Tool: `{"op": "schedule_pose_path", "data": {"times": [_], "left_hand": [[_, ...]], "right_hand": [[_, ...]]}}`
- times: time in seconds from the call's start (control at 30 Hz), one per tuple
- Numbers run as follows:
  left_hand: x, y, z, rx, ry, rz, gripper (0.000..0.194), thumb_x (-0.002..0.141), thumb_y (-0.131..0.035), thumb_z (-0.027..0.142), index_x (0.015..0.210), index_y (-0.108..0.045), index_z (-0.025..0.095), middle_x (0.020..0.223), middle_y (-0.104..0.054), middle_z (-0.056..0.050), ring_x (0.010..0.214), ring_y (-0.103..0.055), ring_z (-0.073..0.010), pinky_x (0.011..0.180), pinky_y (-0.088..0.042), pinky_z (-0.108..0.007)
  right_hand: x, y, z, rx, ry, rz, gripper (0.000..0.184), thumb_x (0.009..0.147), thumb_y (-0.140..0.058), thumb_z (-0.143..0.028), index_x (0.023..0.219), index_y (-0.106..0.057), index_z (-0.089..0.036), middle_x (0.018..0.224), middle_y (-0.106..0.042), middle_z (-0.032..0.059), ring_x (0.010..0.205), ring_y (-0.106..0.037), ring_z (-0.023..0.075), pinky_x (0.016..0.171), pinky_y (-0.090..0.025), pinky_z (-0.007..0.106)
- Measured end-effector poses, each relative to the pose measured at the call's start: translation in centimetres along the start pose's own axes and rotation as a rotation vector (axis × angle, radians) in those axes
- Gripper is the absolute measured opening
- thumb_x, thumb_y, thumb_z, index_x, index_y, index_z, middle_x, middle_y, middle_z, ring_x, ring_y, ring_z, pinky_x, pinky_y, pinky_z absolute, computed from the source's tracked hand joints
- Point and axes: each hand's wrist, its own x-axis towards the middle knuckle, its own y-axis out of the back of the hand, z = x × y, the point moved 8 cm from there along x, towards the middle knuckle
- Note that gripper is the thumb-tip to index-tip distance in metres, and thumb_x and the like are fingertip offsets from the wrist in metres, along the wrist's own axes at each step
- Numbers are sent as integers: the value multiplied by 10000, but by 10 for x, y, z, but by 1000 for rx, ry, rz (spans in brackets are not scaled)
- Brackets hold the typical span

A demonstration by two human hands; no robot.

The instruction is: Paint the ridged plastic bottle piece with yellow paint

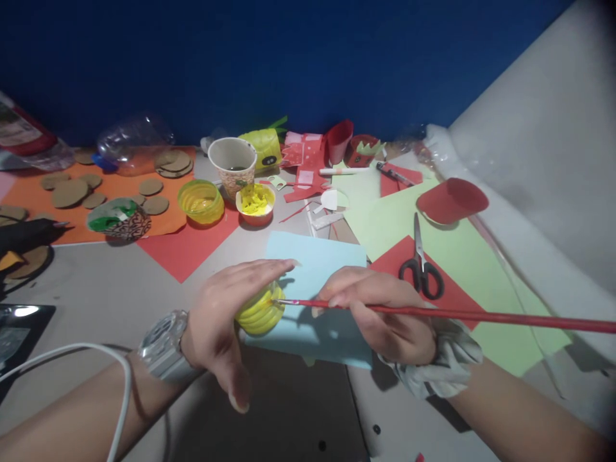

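My left hand [219, 308] curves over a yellow-painted ridged cup [262, 316] and holds it on its side, thumb hanging apart below. My right hand [385, 305] pinches a long red paintbrush [462, 314] near its metal end. The brush's tip touches the right side of the ridged cup, and the handle runs off to the right. Underneath both hands lies a light blue paper sheet [317, 253]. Beyond them stand a small cup of yellow paint [256, 204] and a paper cup [231, 168] with dark liquid. My left fingers' far side is partly hidden.
Black-handled scissors [421, 273] lie on red paper at the right. A yellow-streaked clear cup [201, 204] and cardboard discs [70, 192] are at the left. A hot glue gun [24, 236] sits at the left edge. A white cable [126, 391] crosses my left forearm.
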Motion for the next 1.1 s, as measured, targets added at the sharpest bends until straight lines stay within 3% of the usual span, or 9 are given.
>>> {"op": "schedule_pose_path", "data": {"times": [0.13,0.27,0.47,0.67,1.1], "left_hand": [[1,0,0,-24,-6,-4,1228,602,-327,1030,1483,-508,192,1249,-736,-113,1077,-744,-305,991,-580,-339],[2,2,0,-48,-20,-5,1251,575,-320,1033,1497,-488,204,1255,-734,-117,1060,-749,-308,1003,-574,-360],[3,-1,-2,13,44,-75,1322,490,-408,1048,1499,-480,197,1326,-689,-142,1138,-706,-371,1115,-485,-459],[9,-1,5,-9,-17,-52,1352,440,-431,1050,1506,-465,220,1185,-748,-127,985,-749,-333,898,-600,-399],[10,4,9,31,-61,-5,1311,489,-328,1042,1477,-516,201,1164,-763,-127,974,-757,-307,919,-603,-391]], "right_hand": [[1,-3,-5,-10,61,11,142,988,-516,-169,1006,-656,-156,902,-730,107,864,-734,191,762,-613,316],[0,-6,-7,29,117,32,295,1048,-409,-294,1008,-662,-148,879,-732,127,847,-731,195,772,-612,324],[-1,-10,-12,-19,139,-35,184,930,-487,-51,1021,-621,-138,793,-696,80,858,-697,180,779,-601,314],[0,-10,-16,-60,179,-30,194,882,-526,-13,1007,-624,-125,818,-713,94,856,-695,164,775,-598,296],[-1,-7,-15,-77,207,0,210,852,-533,17,997,-637,-92,783,-702,101,842,-696,162,775,-594,284]]}}
